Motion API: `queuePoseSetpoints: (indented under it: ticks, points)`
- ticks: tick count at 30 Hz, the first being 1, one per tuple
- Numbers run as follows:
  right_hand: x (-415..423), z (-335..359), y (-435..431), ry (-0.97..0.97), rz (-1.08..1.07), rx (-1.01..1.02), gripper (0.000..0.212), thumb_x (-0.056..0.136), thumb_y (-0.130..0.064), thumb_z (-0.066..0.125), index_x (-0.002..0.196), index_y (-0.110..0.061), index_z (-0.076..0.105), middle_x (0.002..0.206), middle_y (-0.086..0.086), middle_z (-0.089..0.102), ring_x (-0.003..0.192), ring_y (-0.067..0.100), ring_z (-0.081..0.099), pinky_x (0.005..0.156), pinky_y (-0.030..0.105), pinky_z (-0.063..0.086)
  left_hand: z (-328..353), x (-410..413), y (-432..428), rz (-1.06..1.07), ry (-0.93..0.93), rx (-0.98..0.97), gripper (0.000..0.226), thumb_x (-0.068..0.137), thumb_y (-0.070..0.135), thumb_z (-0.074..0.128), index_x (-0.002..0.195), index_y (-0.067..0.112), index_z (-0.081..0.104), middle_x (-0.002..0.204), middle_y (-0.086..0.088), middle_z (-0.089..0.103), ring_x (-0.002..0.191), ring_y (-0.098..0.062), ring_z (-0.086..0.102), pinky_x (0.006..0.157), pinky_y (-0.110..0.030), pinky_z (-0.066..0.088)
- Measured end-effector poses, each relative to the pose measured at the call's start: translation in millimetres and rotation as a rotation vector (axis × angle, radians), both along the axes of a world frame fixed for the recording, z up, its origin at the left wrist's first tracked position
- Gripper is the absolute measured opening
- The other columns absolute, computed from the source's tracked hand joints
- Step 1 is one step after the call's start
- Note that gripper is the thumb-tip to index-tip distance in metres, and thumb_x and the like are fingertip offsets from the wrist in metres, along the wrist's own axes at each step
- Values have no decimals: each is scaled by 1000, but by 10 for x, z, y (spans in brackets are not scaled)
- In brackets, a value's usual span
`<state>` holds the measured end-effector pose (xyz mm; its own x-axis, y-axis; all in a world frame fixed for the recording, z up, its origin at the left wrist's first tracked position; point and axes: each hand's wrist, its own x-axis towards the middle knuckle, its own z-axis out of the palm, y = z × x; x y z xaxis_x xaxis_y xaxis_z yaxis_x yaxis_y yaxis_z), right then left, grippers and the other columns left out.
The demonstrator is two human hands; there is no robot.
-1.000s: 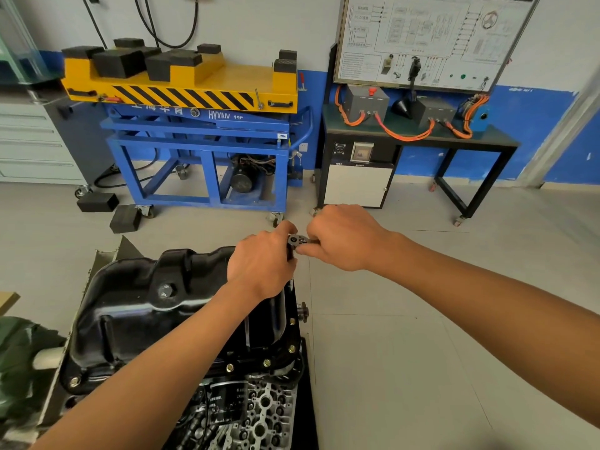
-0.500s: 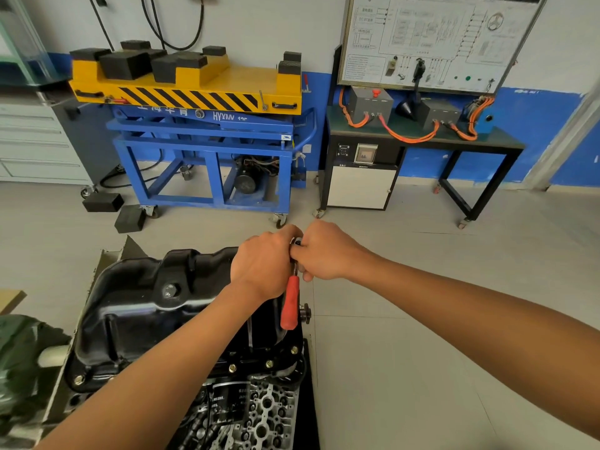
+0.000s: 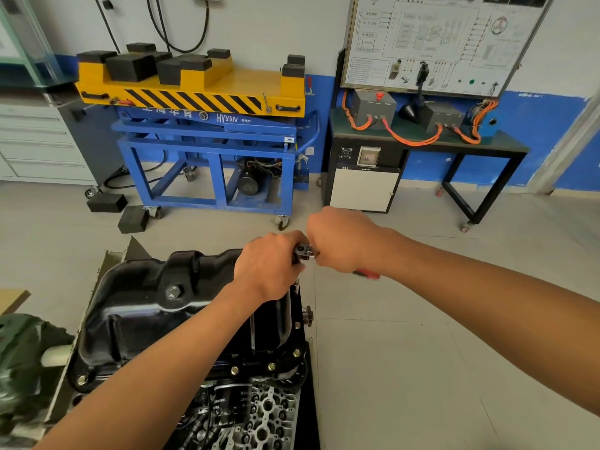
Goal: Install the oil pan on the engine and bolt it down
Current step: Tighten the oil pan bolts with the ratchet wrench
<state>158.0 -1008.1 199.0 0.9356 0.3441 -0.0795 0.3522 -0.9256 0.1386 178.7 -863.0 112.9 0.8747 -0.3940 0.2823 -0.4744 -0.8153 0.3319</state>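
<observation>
While the black oil pan point(image 3: 146, 303) sat on the engine point(image 3: 256, 414), with bolts point(image 3: 271, 365) showing along its near edge, the person was at the bolting-down step, working at the pan's far right corner with a ratchet point(image 3: 305, 250). The left hand point(image 3: 269, 264) curled over the ratchet's head, and the right hand point(image 3: 341, 238) gripped its red handle point(image 3: 367, 273). The next move likely called for swinging the handle while keeping the socket square. Both socket and bolt lay hidden under the left hand, so tightness could not be judged.
</observation>
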Motion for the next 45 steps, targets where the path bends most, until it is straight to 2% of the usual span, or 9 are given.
queuePoseSetpoints:
  ticks: [2, 5, 8, 10, 17, 24, 33, 41, 45]
  points:
    - [34, 10, -42, -69, 91, -87, 36, 87, -4, 61, 62, -21, 41, 64, 1, 40, 51, 17, 42, 45, 28, 30, -1, 12, -3, 6, 18, 12, 41, 88, 33, 67, 127, 37, 53, 100, 4, 72, 94, -25, 66, 78, -40, 53]
    - [128, 2, -125, -137, 210, -167, 23, 87, 3, 53, 79, -17, 61, 67, 2, 44, 56, 21, 47, 46, 29, 30, 3, 31, -5, 21, 27, 17, 48, 87, 35, 68, 130, 34, 46, 100, 2, 72, 92, -26, 66, 73, -37, 50]
    - [155, -57, -191, -162, 308, -171, 40, 91, 3, 47, 116, -22, 66, 95, 1, 61, 84, 27, 60, 58, 35, 42, 3, 29, -10, 21, 21, 26, 53, 87, 35, 70, 131, 32, 41, 97, 1, 71, 87, -25, 66, 67, -34, 44]
    - [132, -104, -199, -177, 335, -168, 42, 93, 1, 47, 123, -22, 63, 105, -1, 63, 93, 26, 59, 61, 34, 38, 4, 27, -8, 20, 21, 35, 54, 87, 36, 69, 132, 31, 40, 97, 1, 71, 87, -25, 66, 68, -35, 46]
    - [93, -57, -197, -61, 221, -122, 16, 100, -23, 53, 99, -18, 68, 87, 2, 56, 77, 25, 59, 60, 35, 45, -39, -8, -16, 28, -40, 79, 45, 91, 41, 62, 130, 33, 42, 98, 1, 72, 90, -27, 66, 76, -41, 54]
    - [-9, -146, -87, 230, -53, 264, 45, 90, -42, 61, 53, -16, 62, 44, -3, 55, 47, 11, 50, 51, 28, 42, -25, -28, -29, 42, -61, 78, 39, 91, 34, 61, 128, 31, 50, 95, -3, 69, 86, -30, 65, 68, -37, 46]
    - [-124, -285, 97, 395, -300, 592, 38, 92, -22, 47, 61, -12, 68, 49, -2, 66, 53, 8, 61, 67, 28, 54, -10, -47, -18, 19, -89, 115, 37, 87, 24, 57, 124, 30, 53, 88, -4, 67, 79, -31, 64, 62, -34, 38]
    - [-78, -178, 23, 366, -205, 568, 32, 94, -28, 58, 73, -10, 75, 57, -6, 70, 56, -4, 61, 52, 9, 42, 54, -37, 7, 8, 1, 63, 34, 80, 18, 61, 113, 29, 56, 86, 0, 66, 79, -27, 61, 61, -32, 35]
    - [-67, -78, 32, 350, -167, 451, 30, 91, -32, 66, 81, -8, 79, 67, -4, 73, 70, 8, 66, 67, 22, 52, 43, -30, 7, 4, 15, 60, 32, 83, 20, 62, 113, 29, 55, 88, 1, 66, 80, -27, 62, 63, -32, 37]
